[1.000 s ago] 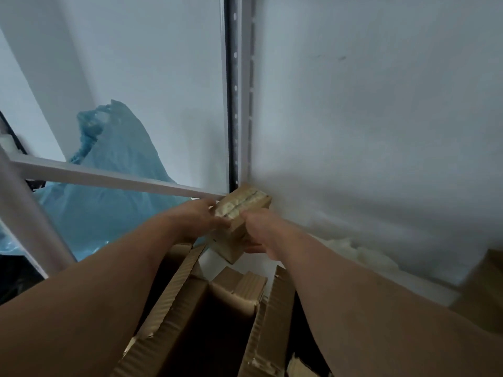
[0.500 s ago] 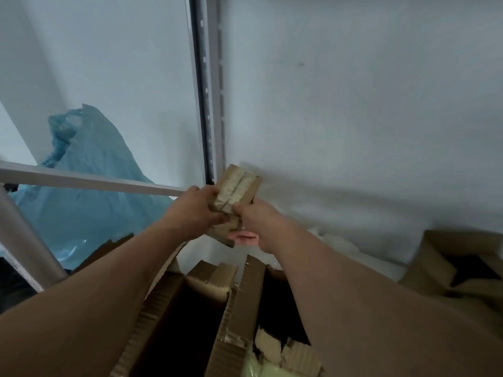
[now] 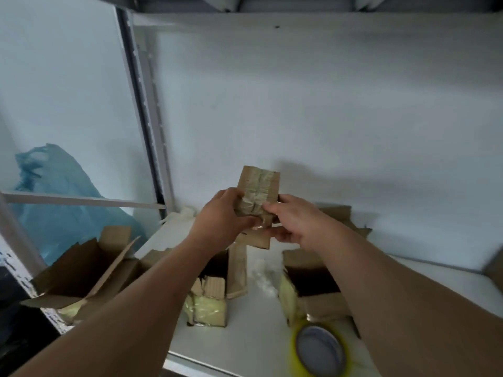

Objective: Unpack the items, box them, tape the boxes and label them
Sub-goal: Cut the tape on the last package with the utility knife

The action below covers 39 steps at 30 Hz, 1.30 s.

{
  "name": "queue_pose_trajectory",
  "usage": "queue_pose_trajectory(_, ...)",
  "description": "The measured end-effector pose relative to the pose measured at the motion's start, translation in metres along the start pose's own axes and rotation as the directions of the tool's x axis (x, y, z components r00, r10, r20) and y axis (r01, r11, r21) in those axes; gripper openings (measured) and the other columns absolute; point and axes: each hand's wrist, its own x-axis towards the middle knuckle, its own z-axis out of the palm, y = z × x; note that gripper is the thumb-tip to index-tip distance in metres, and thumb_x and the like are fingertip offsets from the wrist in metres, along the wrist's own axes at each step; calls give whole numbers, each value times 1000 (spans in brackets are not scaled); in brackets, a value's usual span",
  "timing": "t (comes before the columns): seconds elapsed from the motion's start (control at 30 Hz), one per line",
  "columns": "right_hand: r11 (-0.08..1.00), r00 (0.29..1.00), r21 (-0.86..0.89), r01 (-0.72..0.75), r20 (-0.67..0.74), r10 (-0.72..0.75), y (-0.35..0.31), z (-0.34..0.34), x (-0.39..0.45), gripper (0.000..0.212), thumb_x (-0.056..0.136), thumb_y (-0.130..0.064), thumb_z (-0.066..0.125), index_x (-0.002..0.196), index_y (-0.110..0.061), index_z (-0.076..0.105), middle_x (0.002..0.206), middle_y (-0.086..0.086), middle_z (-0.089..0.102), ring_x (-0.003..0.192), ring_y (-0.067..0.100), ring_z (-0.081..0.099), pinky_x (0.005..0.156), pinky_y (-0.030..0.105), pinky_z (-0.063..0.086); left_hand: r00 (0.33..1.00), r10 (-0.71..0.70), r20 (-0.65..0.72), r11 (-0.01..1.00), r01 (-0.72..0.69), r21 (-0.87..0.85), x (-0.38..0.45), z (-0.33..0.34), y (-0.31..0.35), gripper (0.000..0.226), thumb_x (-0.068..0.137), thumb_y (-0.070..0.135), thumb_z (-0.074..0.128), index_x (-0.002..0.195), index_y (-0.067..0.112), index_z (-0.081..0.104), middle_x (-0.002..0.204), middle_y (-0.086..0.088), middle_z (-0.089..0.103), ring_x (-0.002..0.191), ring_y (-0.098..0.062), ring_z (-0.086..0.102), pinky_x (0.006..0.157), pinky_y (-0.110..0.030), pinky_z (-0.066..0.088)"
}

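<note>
A small taped cardboard box (image 3: 258,183) is held up in the air above the shelf, its taped face towards me. My left hand (image 3: 223,213) grips its left side, fingers curled round it. Its right lower corner is gripped by my right hand (image 3: 294,221), thumb on the taped face. Below them, an open cardboard box (image 3: 215,289) with yellow tape on its front stands on the white shelf (image 3: 245,341). A yellow tape roll (image 3: 321,349) lies at the shelf's front right.
Another open box (image 3: 313,284) with yellowish tape stands right of centre, and an open box (image 3: 81,270) sits at the left edge. A blue plastic bag (image 3: 54,202) lies behind the grey shelf upright (image 3: 147,110). White crumpled plastic (image 3: 262,278) lies between the boxes.
The view has tilted down, showing the shelf, the open boxes and the tape roll. Both hands still hold the small box, now turned more upright.
</note>
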Motion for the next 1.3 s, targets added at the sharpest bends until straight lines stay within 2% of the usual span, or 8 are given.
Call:
queue_pose_trajectory(0.1, 999, 998, 20, 35, -49, -34, 8, -42, -40, 18, 96, -27, 58, 112, -24, 65, 99, 8, 74, 78, 27, 69, 49, 25, 45, 998, 58, 16, 997, -57, -52, -21, 16, 44, 60, 69, 45, 82, 122, 31, 55, 106, 16, 53, 88, -2, 56, 66, -14, 38)
queue_pose_trajectory(0.23, 997, 985, -9, 73, -157, -74, 27, -99, -100, 13, 95, -32, 58, 106, -29, 66, 88, 2, 76, 68, 20, 70, 57, 30, 51, 990, 131, 55, 987, -126, -100, -52, 42, 102, 65, 69, 44, 83, 126, 29, 54, 115, 13, 52, 93, -5, 59, 79, -22, 47)
queue_pose_trajectory(0.47, 999, 946, 40, -25, -323, 36, 104, -196, -202, 23, 96, -33, 59, 119, -31, 59, 94, 6, 72, 65, 22, 69, 59, 30, 54, 914, 322, 248, 946, -296, -134, -120, 132, 187, 64, 76, 44, 78, 132, 27, 52, 125, 8, 47, 108, -11, 52, 92, -27, 45)
queue_pose_trajectory(0.67, 975, 894, 150, -163, -396, 210, 196, -215, -226, 20, 96, -28, 60, 116, -28, 57, 90, 12, 73, 63, 25, 66, 54, 30, 53, 788, 371, 492, 926, -355, -130, -164, 218, 183, 58, 85, 42, 70, 138, 39, 47, 136, 16, 34, 105, -1, 49, 90, -14, 41)
queue_pose_trajectory(0.9, 968, 873, 98, -232, -417, 252, 272, -216, -228, 32, 84, -48, 59, 115, -42, 54, 100, 0, 72, 87, 24, 71, 81, 48, 59, 681, 376, 629, 907, -408, -101, -176, 269, 156, 55, 83, 40, 72, 132, 44, 46, 136, 18, 32, 106, -10, 55, 92, -34, 51)
queue_pose_trajectory(1.17, 907, 860, 234, -350, -303, 410, 253, -248, -234, 32, 96, -47, 53, 104, -17, 63, 89, 6, 71, 64, 17, 68, 57, 26, 53, 633, 369, 681, 883, -467, -44, -169, 271, 164, 54, 89, 43, 66, 135, 48, 38, 141, 24, 24, 105, -1, 51, 89, -25, 49)
queue_pose_trajectory(1.23, 906, 812, 229, -355, -405, 420, 256, -264, -234, 37, 97, -49, 50, 100, -14, 64, 90, 6, 72, 63, 15, 65, 58, 29, 50, 610, 375, 698, 851, -525, 2, -167, 268, 169, 52, 94, 41, 59, 138, 48, 34, 146, 25, 19, 112, -2, 48, 90, -24, 49)
queue_pose_trajectory(1.3, 910, 747, 20, -413, -564, 352, 270, -280, -228, 40, 98, -48, 47, 103, -13, 65, 95, 3, 70, 76, 14, 64, 70, 34, 49, 598, 381, 706, 830, -558, 25, -163, 267, 172, 50, 97, 36, 55, 140, 48, 31, 150, 24, 16, 118, -3, 47, 92, -24, 49)
